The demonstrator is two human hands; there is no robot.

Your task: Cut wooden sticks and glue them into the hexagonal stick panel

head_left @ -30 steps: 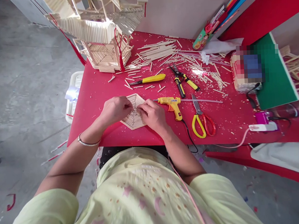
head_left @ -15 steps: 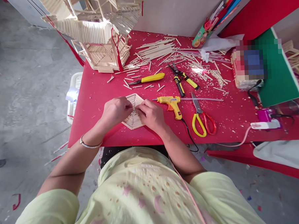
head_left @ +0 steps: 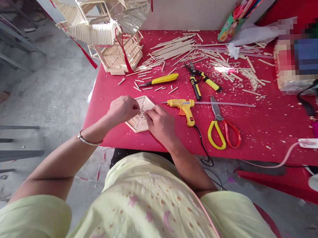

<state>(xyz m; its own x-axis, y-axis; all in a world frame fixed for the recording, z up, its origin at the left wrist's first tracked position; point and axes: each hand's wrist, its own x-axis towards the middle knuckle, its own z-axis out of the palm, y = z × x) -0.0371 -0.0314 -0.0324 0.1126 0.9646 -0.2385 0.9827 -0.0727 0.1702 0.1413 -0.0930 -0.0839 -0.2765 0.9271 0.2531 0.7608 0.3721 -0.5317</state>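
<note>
A polygonal panel of thin wooden sticks [head_left: 138, 126], laid in rings, rests on the red table between my hands. Over its upper left part, my left hand [head_left: 124, 109] is closed, thumb and fingertips pinched together. My right hand [head_left: 161, 123] covers the panel's right side, its fingers bent and closed with the tips near the centre. Anything between either set of fingertips is too small or hidden to make out. Just right of my hands lies a yellow glue gun [head_left: 183, 109] with a clear glue stick [head_left: 226, 103] in its back.
Scissors [head_left: 222, 125], pliers [head_left: 201, 80] and a yellow craft knife [head_left: 164, 79] lie on the table [head_left: 277, 128]. Cut sticks [head_left: 174, 50] and shavings spread behind them. A stick-built pagoda model [head_left: 119, 59] with red tassels stands at the back left. The glue gun's black cord [head_left: 200, 140] hangs over the front edge.
The camera view has shifted, so the table's right side sits farther right. My left fingertips have drawn slightly away from my right ones, up and left. The panel stays between my hands.
</note>
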